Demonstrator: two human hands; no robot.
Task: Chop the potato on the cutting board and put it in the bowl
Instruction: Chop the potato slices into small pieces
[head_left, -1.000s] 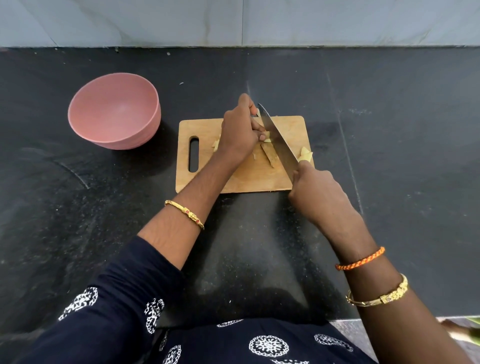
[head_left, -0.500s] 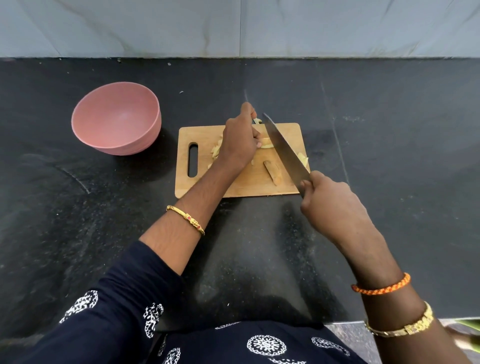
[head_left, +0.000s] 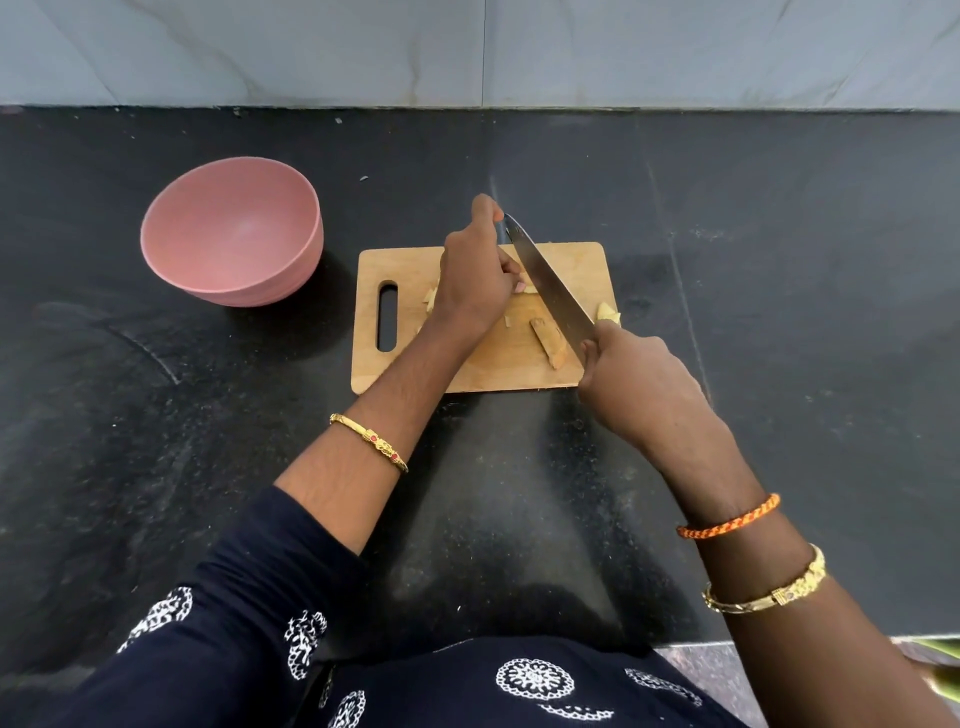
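Head view, only one. Wooden cutting board (head_left: 415, 270) lies on black countertop (head_left: 779, 312), handle slot toward the bowl side. Pink bowl (head_left: 231, 231) sits on the counter to the left of the board, apart from it, upright, nothing visible inside.

Left hand (head_left: 475, 283) is over the middle of the board, fingers curled down onto potato pieces; a pale potato bit (head_left: 529, 289) shows at its fingertips, just beside the blade. How much it really grips under the hand, cannot tell, mostly hidden. More pale potato scraps (head_left: 429, 299) peek out at the hand's left edge, on the board.

Right hand (head_left: 636, 379) is at the board's near right corner, fingers wrapped tight round the knife handle, which is hidden in the fist. Knife (head_left: 548, 283) blade runs diagonally from that hand toward the board's far edge, tip past the left hand's knuckle.

Brownish long potato piece (head_left: 549, 343) lies on the board just left of the blade, near the right hand. Yellow potato chunk (head_left: 608, 313) lies right of the blade at the board's right edge.
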